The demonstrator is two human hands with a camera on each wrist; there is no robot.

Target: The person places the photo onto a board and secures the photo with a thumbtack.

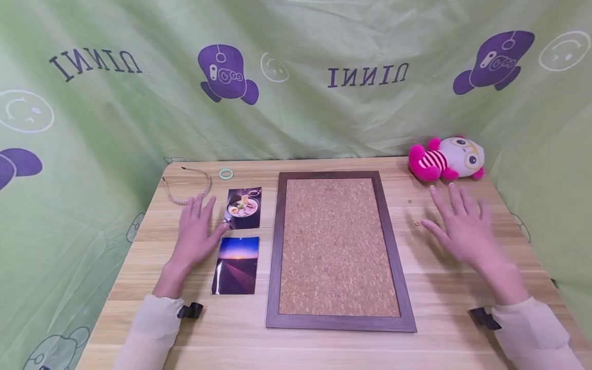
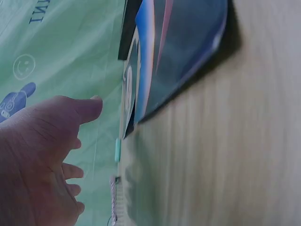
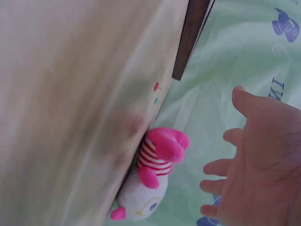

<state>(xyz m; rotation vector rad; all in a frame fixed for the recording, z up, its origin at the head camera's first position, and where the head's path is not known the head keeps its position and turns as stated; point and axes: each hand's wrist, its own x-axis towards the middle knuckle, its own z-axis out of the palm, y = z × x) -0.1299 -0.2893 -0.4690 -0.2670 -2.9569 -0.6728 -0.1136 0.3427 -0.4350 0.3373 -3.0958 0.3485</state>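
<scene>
Two photos [image 1: 244, 208] lie left of the corkboard [image 1: 339, 246] on the tabletop [image 1: 231, 344]; the left grip [image 1: 195, 232], fingers spread, hovers near the far one. The right grip [image 1: 466, 234], likewise spread, is near a pink plush toy [image 1: 448, 159], far right.

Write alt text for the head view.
A person's left hand and right hand hover, empty, over a wooden table, either side of a framed cork board. Two photos lie left of the board, near a headband and green ring; a pink-and-white plush toy lies beyond the right hand.
</scene>
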